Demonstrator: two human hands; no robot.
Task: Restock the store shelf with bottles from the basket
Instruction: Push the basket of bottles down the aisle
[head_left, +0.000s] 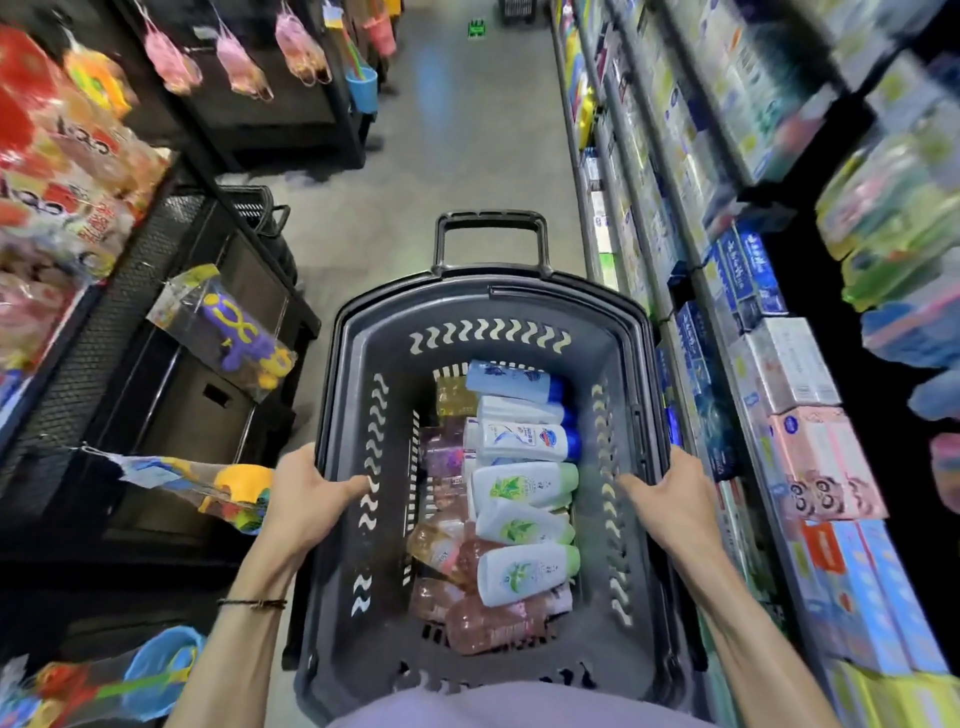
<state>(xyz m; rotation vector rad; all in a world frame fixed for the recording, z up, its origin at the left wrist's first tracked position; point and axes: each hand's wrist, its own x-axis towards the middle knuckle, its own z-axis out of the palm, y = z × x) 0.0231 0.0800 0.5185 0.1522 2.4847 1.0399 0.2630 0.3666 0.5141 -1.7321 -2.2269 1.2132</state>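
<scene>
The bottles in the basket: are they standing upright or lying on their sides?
Lying on their sides. The bottles are piled flat in the basket; the white ones show labels facing up, caps pointing sideways.

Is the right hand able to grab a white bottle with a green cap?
Probably yes, once it lets go: the right hand grips the basket rim, and the green-capped bottles lie uncovered on top of the pile, beside it.

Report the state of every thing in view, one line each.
basket, gripped at both side rims, loaded
bottles, lying on their sides inside the basket
left hand, grips the left rim
right hand, grips the right rim
pull handle, untouched, extended beyond the far rim
</scene>
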